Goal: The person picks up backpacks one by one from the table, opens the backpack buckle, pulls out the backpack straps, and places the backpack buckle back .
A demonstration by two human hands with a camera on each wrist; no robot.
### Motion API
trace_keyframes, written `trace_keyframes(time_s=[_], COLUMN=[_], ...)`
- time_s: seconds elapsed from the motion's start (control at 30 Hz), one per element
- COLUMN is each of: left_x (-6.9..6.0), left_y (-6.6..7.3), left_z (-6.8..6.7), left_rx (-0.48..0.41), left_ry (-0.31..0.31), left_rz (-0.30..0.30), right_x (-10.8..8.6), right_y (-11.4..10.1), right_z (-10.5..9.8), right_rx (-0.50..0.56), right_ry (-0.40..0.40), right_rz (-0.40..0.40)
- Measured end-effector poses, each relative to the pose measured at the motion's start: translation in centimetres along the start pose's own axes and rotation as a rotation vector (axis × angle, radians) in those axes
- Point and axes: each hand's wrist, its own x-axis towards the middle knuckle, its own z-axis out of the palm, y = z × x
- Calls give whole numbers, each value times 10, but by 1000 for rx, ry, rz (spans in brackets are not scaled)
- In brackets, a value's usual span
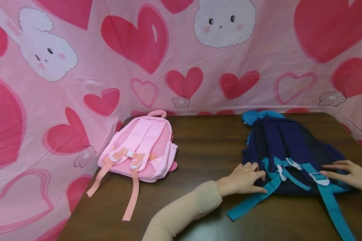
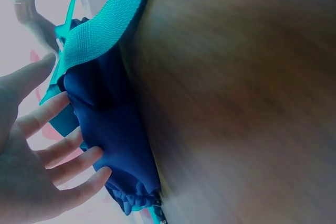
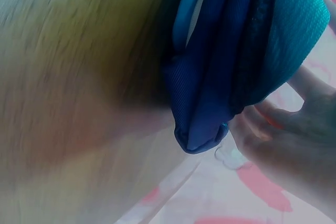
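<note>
A navy blue backpack (image 1: 289,140) lies on the right of the table, its shoulder straps facing up. Teal webbing straps (image 1: 332,207) with white buckles trail from its near end. My left hand (image 1: 244,179) is at the bag's lower left corner, beside a teal strap. In the left wrist view its fingers (image 2: 79,163) are spread and touch the navy side. My right hand (image 1: 348,172) rests at the lower right side, fingers extended near a white buckle (image 1: 319,179). The right wrist view shows that hand (image 3: 294,135) against the bag's edge, its fingertips partly hidden.
A pink backpack (image 1: 144,144) with peach straps lies on the left of the brown wooden table (image 1: 205,147). Behind the table hangs a pink cloth (image 1: 181,50) printed with hearts and white animal faces. A round blue piece (image 1: 249,117) sits by the navy bag's top handle.
</note>
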Motion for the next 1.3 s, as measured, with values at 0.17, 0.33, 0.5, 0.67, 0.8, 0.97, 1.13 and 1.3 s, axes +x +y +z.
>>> trace_keyframes(time_s=[0.17, 0.33, 0.5, 0.67, 0.8, 0.97, 1.13, 1.3], left_x=[-11, -20, -28, -37, -44, -54, -67, -78], left_y=[-9, -18, -26, -33, -40, -50, -59, -68], left_z=[1, 3, 5, 5, 6, 6, 4, 4], left_rx=[-9, -35, -58, -75, -81, -87, -95, -132], left_ry=[38, 62, 74, 86, 98, 116, 143, 170], left_rz=[-6, -12, -12, -17, -29, -41, -47, -48], right_x=[2, 1, 0, 0, 1, 1, 1, 1], right_y=[-9, -23, -33, -40, -46, -58, -72, -88], right_z=[6, 9, 12, 18, 23, 27, 32, 36], right_rx=[-17, -38, -38, -30, -8, 11, 19, 34], right_ry=[30, 48, 48, 62, 85, 116, 129, 140], right_rz=[-79, -153, -193, -246, -305, -365, -388, -415])
